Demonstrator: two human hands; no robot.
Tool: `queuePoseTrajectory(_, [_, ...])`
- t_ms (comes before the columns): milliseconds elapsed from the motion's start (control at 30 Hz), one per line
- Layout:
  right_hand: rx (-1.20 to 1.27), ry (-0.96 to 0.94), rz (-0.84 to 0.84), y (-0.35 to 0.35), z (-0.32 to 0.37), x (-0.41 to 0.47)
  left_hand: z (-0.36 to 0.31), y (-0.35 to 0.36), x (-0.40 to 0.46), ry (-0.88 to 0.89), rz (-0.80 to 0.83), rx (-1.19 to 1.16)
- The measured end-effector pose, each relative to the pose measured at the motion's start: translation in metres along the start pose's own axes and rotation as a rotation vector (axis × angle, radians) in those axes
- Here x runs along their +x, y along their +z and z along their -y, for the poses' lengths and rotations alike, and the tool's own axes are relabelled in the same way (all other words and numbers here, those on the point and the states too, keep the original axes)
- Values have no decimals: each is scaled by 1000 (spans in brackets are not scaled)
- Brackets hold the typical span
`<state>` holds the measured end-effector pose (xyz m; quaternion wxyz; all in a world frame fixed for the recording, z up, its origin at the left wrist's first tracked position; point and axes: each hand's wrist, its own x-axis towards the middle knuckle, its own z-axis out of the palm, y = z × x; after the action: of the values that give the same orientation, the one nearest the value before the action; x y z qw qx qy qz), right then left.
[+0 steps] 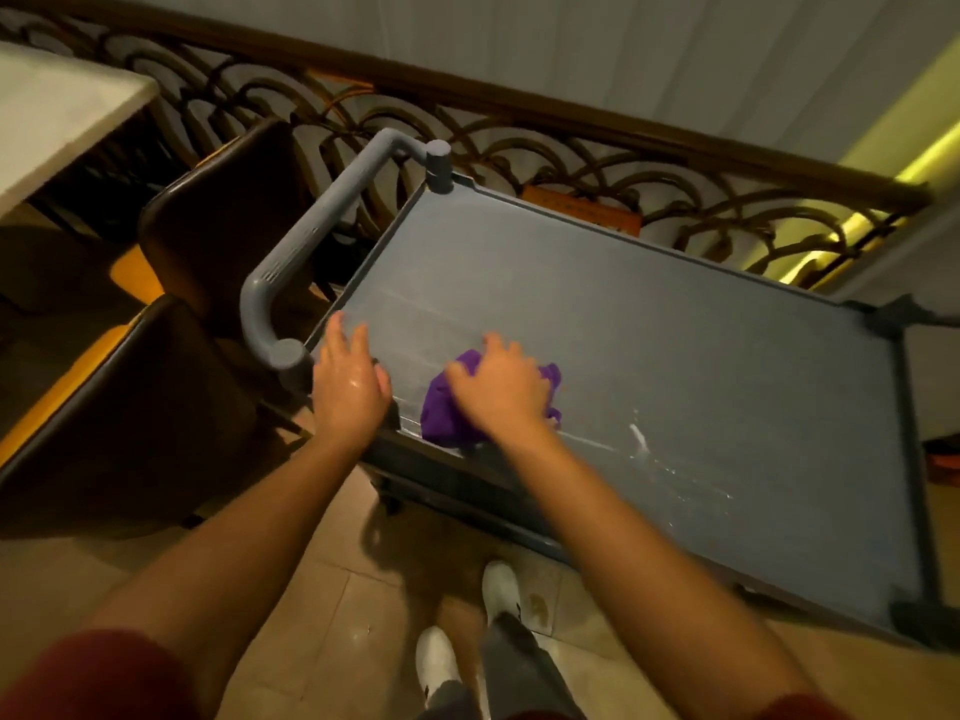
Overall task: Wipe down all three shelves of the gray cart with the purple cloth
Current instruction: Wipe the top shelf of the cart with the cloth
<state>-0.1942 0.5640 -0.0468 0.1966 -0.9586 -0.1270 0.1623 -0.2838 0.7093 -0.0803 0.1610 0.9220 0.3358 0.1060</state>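
Purple cloth, bunched under the gripping right hand, lay near the gray cart's top-shelf front edge; the left hand rested flat, fingers relaxed. The shelf's long axis ran left-to-right, handle leftward.

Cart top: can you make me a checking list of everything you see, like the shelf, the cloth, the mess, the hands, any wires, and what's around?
Surface: top shelf of the gray cart, flat with a raised rim; pale streaks show near the front edge.
Job's things: purple cloth, bunched up, lying on the top shelf near the front left; lower shelves mostly hidden.
Clutter: nothing seen on the shelf apart from the cloth.
Hands: right hand presses on the cloth; left hand rests on the shelf's front left corner, beside the cart handle.
Cables: nothing seen.
Surroundings: two dark chairs and a pale table on the left, an ornate railing behind, tiled floor.
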Motion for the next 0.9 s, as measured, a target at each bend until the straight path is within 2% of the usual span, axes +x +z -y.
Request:
queuePoseTrajectory(67, [-104, 93, 130, 38, 14, -12, -6, 14, 4, -210, 79, -110])
queuePoseTrajectory(133, [-159, -7, 113, 67, 15, -9, -7, 34, 2, -273, 185, -30])
queuePoseTrajectory(233, [-226, -411, 46, 70, -13, 18, -1, 51, -2, -185, 323, 234])
queuePoseTrajectory(333, [-312, -575, 85, 64, -40, 35, -2, 57, 2, -42, 386, 301])
queuePoseTrajectory(467, [-296, -623, 25, 64, -53, 30, -2, 60, 5, 31, 459, 351])
queuePoseTrajectory(667, [-287, -646, 32, 29, -127, 12, 9, 68, 12, 39, 490, 354])
queuePoseTrajectory(900, [-303, -432, -39, -40, -282, -34, 11, 69, 14, 30, 516, 367])
